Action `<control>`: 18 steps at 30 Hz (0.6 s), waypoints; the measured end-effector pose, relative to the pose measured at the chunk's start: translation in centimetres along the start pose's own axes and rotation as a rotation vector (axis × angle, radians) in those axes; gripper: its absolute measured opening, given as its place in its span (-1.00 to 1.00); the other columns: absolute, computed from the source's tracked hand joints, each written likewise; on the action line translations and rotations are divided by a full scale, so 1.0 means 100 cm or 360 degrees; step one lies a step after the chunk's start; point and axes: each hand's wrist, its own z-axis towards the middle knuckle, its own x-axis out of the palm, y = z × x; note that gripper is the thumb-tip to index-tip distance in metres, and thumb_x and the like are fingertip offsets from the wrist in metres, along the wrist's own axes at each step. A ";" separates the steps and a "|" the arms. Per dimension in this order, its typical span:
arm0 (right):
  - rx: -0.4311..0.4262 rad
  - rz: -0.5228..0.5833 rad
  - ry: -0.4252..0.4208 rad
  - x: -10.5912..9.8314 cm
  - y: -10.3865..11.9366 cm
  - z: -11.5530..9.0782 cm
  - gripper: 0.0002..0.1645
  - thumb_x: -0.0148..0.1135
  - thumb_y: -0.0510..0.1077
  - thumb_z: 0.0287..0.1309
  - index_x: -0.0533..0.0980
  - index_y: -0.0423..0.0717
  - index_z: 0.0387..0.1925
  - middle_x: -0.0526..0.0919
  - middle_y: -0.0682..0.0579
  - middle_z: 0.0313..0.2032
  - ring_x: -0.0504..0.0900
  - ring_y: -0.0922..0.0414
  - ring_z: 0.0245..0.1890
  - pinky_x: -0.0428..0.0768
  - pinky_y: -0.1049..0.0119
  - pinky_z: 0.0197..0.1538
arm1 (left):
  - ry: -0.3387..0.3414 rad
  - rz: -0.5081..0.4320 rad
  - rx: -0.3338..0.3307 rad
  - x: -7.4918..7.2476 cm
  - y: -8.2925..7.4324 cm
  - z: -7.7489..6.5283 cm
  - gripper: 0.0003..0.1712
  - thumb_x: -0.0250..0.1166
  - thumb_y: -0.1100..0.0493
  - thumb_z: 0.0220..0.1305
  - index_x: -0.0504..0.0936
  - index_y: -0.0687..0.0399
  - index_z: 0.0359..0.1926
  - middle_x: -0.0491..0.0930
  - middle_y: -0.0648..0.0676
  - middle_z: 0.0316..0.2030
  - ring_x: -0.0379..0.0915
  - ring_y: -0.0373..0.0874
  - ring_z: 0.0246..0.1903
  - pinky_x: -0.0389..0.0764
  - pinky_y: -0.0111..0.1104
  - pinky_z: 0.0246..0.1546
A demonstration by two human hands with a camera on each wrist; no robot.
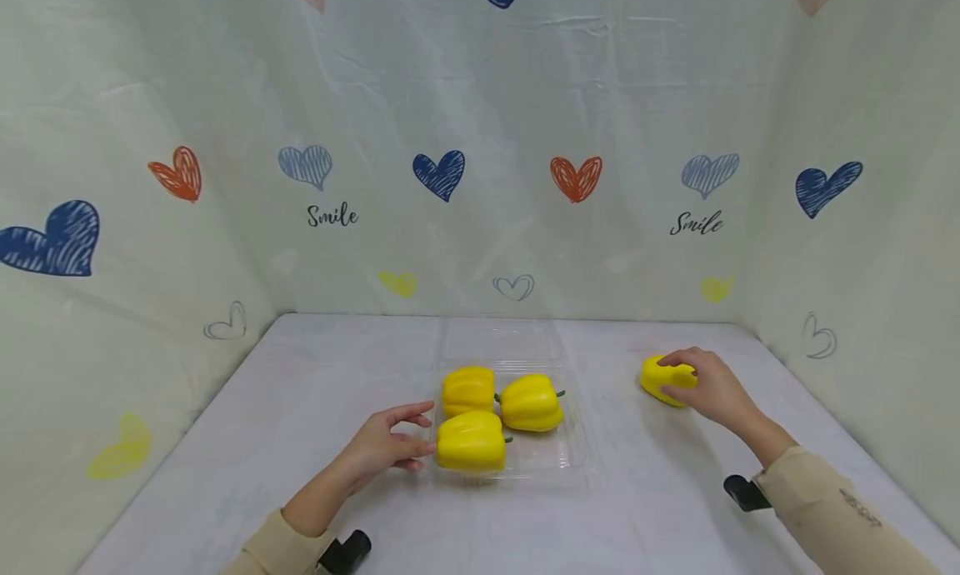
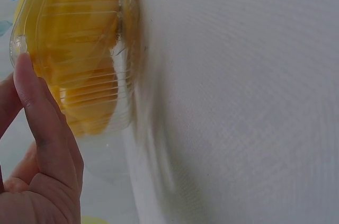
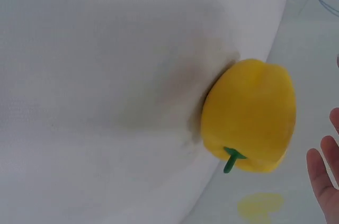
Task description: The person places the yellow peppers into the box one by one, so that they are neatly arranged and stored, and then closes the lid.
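A clear plastic clamshell box point(image 1: 540, 458) lies with its lid back on the table, three yellow bell peppers inside: one at the front point(image 1: 471, 442), one at the back left point(image 1: 468, 390) and one at the right point(image 1: 531, 403). My left hand point(image 1: 386, 442) is at the box's left side, fingers spread; in the left wrist view a fingertip touches the rim. Over on the right, another yellow bell pepper point(image 3: 249, 115) with a green stem lies on the table. My right hand point(image 1: 708, 385) reaches over it with fingers parted, and the right wrist view shows the fingertips apart from it.
The white-covered table point(image 1: 360, 350) is backed by a pale cloth point(image 1: 510, 242) printed with hearts, which also hangs along both sides. A dark wrist device point(image 1: 746, 493) sits below the right sleeve, and a similar one point(image 1: 347, 552) below the left.
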 end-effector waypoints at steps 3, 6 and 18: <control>0.0014 -0.0011 0.0007 -0.002 -0.009 0.002 -0.62 0.40 -0.32 -0.11 0.54 -0.35 -0.17 0.54 -0.30 -0.13 0.41 -0.28 -0.08 0.41 -0.23 -0.03 | -0.0003 0.0000 -0.0005 0.000 0.000 0.000 -0.19 0.47 0.22 -0.04 0.35 0.20 0.27 0.40 0.18 -0.02 0.50 -0.09 -0.55 0.65 -0.27 -0.36; 0.0037 -0.0018 0.0005 -0.003 -0.017 0.002 -0.62 0.39 -0.32 -0.11 0.53 -0.35 -0.17 0.52 -0.33 -0.13 0.38 -0.30 -0.08 0.35 -0.25 0.00 | -0.0001 0.0000 -0.0004 0.000 0.000 0.000 -0.18 0.47 0.22 -0.04 0.35 0.20 0.27 0.40 0.18 -0.02 0.50 -0.09 -0.55 0.65 -0.27 -0.37; 0.0197 -0.0028 0.0168 -0.001 -0.034 0.004 -0.53 0.40 -0.25 -0.09 0.50 -0.37 -0.10 0.38 -0.43 -0.02 0.31 -0.37 -0.02 0.25 -0.33 0.06 | -0.0014 0.0004 -0.0010 0.000 0.000 0.000 -0.20 0.47 0.22 -0.05 0.37 0.18 0.26 0.41 0.17 -0.01 0.50 -0.10 -0.55 0.65 -0.27 -0.37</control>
